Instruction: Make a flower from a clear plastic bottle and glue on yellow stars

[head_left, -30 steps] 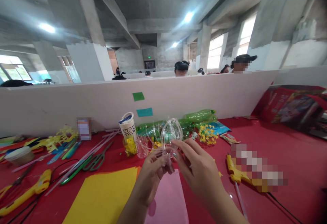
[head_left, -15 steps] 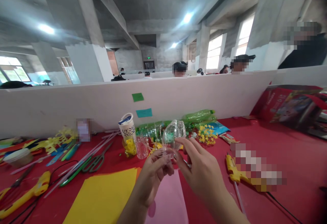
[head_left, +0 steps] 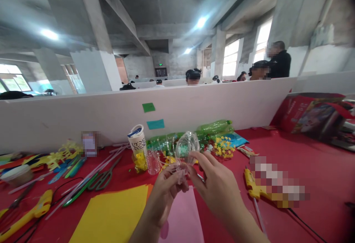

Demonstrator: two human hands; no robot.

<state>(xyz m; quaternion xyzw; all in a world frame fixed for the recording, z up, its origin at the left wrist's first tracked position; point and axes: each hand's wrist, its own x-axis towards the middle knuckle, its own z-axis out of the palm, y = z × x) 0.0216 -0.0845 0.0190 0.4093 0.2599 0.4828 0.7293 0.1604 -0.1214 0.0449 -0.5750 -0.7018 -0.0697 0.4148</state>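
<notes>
Both hands are raised over the red table (head_left: 305, 165), pinching a clear plastic piece (head_left: 187, 146) shaped like a rounded bulb of cut strips. My left hand (head_left: 166, 191) grips its lower end with curled fingers. My right hand (head_left: 216, 184) holds its right side between thumb and fingertips. Behind the piece lie green plastic bottles (head_left: 215, 126), a small clear bottle (head_left: 153, 161) and yellow paper stars (head_left: 223, 145). Under my hands lie a pink sheet (head_left: 181, 217) and a yellow sheet (head_left: 111, 213).
A white cup (head_left: 137, 141), green-handled scissors (head_left: 101, 178), straws and paper cut-outs lie at the left. Yellow glue guns rest at the far left (head_left: 30, 211) and right (head_left: 253, 187). A white partition (head_left: 69, 117) runs behind; people sit and stand beyond it. A red bag (head_left: 313, 113) is at right.
The hands and clear piece have stayed nearly in place, the piece turning slightly. A person in dark clothes has walked leftward behind the partition.
</notes>
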